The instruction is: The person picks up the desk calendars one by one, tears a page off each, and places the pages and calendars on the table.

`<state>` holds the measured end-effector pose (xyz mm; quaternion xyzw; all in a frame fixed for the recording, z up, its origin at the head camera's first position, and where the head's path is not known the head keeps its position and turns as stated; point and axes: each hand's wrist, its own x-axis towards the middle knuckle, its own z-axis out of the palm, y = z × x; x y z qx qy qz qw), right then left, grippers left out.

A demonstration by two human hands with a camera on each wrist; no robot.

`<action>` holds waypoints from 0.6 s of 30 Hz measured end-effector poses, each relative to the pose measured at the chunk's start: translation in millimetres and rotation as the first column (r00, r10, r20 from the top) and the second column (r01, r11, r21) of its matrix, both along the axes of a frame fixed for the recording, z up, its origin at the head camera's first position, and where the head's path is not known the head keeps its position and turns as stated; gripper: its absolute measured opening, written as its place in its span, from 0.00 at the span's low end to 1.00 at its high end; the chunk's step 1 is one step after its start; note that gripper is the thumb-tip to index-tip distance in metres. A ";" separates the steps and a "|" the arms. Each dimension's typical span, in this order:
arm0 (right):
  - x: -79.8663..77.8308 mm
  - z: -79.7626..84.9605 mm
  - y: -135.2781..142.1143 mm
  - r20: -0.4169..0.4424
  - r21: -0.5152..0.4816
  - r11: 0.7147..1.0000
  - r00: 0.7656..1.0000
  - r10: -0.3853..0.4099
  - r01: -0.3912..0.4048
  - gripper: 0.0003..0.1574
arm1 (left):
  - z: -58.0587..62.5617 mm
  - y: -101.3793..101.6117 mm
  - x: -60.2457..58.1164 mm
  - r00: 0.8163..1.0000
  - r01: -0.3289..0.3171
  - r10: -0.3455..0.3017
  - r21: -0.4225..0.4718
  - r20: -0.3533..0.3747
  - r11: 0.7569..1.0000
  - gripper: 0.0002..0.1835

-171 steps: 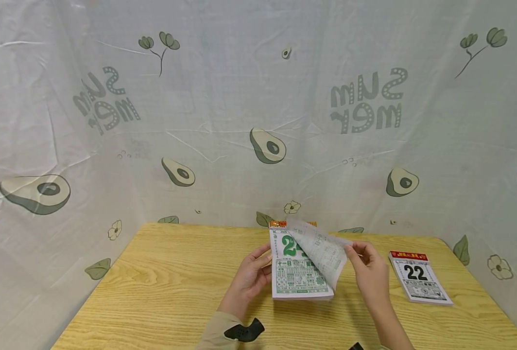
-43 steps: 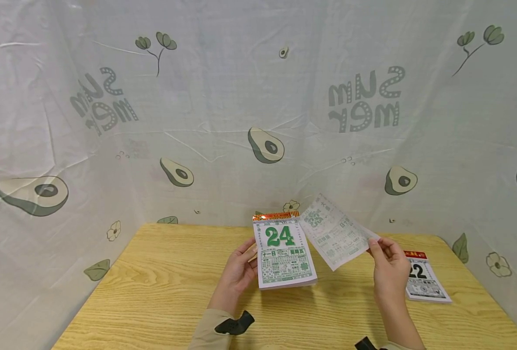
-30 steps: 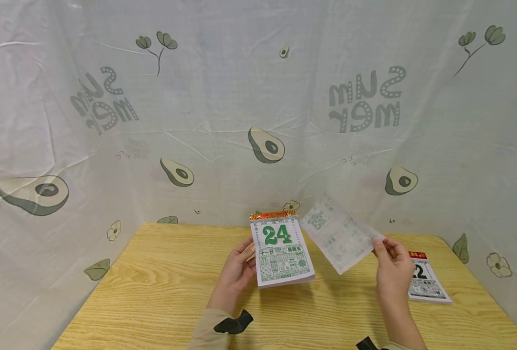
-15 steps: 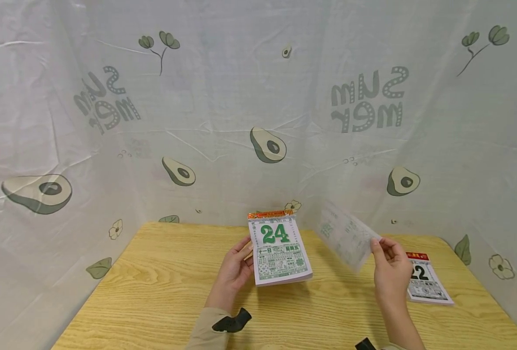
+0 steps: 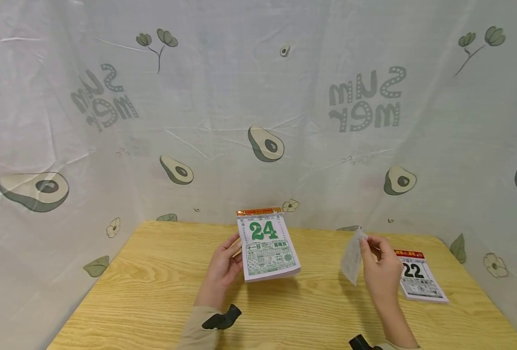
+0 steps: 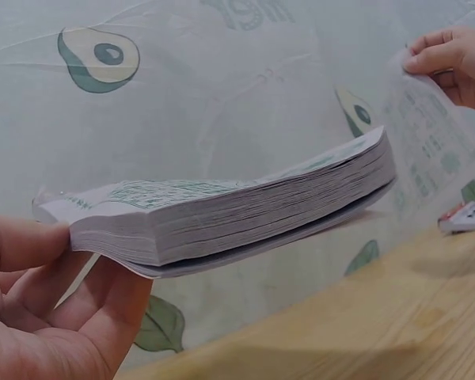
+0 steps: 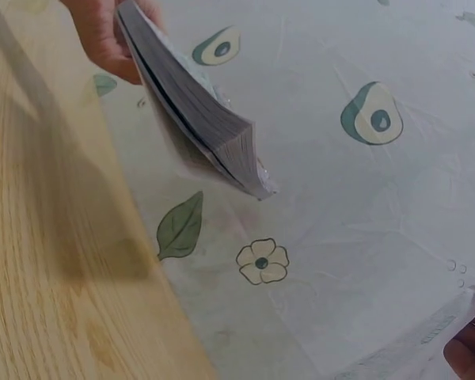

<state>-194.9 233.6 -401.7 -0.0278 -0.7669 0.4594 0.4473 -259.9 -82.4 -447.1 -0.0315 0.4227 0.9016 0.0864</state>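
My left hand grips the left edge of a thick tear-off calendar, thumb on top and fingers beneath. Its top page reads 24 in green, under a red and gold header strip. The left wrist view shows the calendar held above the table, its page stack fanned a little. In my right hand, thumb and fingers pinch one thin loose calendar page, which hangs nearly edge-on to the head camera. Seen from the left wrist, that page has faint green print and is apart from the calendar.
A second, smaller calendar with a red header and a black 22 lies on the right of the wooden table, partly behind my right hand. A pale curtain printed with avocados stands around the table's back and sides.
The page, earlier lifted over the calendar and joined at its top, is now separate in my right hand and turned edge-on. My left hand and the calendar have moved left.
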 end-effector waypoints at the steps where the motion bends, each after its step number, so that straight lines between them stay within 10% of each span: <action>1: -0.6 -0.9 -0.1 -0.010 0.020 1.000 1.000 0.000 0.000 0.07 | 0.8 -1.2 0.2 1.000 -0.001 0.001 -0.002 0.002 1.000 0.17; 18: -1.2 -9.2 -8.6 -0.061 0.186 0.983 0.998 0.012 0.000 0.06 | 5.9 -43.9 4.1 1.000 -0.013 0.012 -0.052 -0.021 0.999 0.16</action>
